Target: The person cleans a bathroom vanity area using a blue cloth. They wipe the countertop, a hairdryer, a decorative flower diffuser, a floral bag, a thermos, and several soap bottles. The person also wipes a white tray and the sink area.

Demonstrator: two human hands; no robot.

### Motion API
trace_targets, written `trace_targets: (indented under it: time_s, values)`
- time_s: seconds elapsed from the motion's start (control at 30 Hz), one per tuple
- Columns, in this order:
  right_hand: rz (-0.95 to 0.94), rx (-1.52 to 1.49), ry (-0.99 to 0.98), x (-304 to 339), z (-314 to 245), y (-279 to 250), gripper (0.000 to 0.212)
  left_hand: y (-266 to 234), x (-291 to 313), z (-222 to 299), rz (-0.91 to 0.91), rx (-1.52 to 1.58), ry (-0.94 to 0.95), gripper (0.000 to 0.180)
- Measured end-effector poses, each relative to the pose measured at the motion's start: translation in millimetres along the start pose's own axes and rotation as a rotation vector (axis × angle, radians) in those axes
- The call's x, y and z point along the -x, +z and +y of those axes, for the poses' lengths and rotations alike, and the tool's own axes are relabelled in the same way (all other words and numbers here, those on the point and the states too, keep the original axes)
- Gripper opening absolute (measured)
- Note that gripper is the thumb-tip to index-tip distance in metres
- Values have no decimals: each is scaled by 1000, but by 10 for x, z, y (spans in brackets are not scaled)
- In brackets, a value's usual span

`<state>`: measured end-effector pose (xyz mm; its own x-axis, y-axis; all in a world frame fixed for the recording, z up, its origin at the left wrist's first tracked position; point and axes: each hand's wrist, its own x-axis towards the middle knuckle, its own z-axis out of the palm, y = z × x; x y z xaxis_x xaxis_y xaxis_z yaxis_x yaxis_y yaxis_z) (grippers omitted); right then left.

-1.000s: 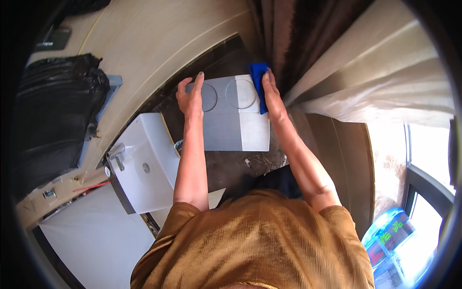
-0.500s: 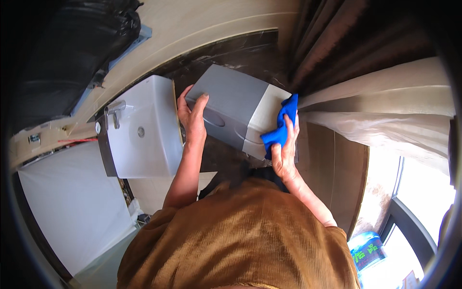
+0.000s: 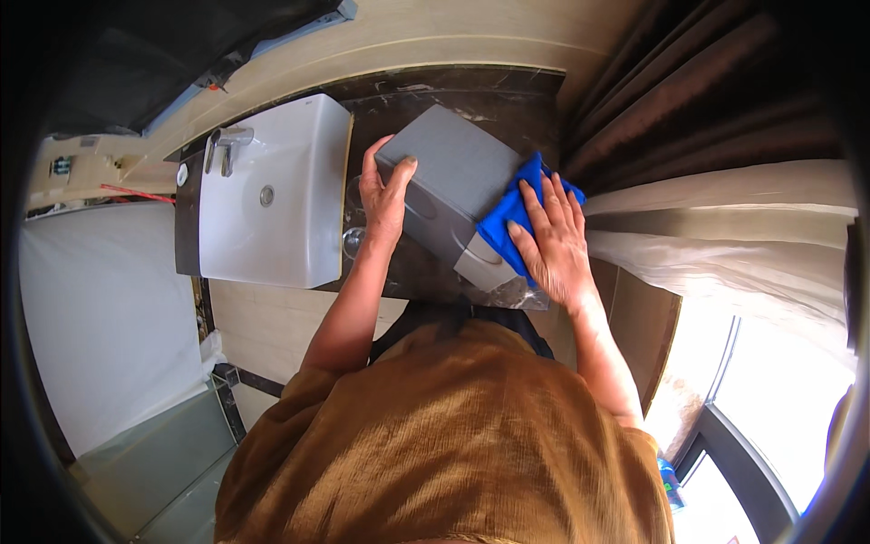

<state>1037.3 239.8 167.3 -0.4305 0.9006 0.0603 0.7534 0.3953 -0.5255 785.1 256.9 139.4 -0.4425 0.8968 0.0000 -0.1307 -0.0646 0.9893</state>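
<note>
A grey box (image 3: 453,145) with a paler band at its right end is held at a slant over the dark counter. Gripping its left end is my left hand (image 3: 388,201), thumb on the top face and fingers around the side. A blue cloth (image 3: 507,218) lies over the box's right end and hides much of the pale band. My right hand (image 3: 557,240) holds the cloth against the box, its fingers stretched across it. Whether the box's underside touches the counter is hidden.
A white sink (image 3: 308,181) with a chrome faucet (image 3: 231,140) stands left of the box. The dark marbled counter (image 3: 426,290) runs beneath. Curtains (image 3: 671,127) hang close at the right, beside a bright window. Black plastic sheeting (image 3: 181,54) is at the upper left.
My right hand has gone from grasping the cloth at the box's right edge to pressing it across the top of that end. The left hand keeps its hold. The view has shifted somewhat.
</note>
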Motion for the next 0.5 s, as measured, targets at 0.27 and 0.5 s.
trace_targets:
  time_s: [0.27,0.5]
  values:
    - [36,88,-102,-162,58,160,64,-169,99,-78,41,-33,40,40]
    - [95,114,-104,-51,-52,193,60,-319,210,-82,-23,0,-13,48]
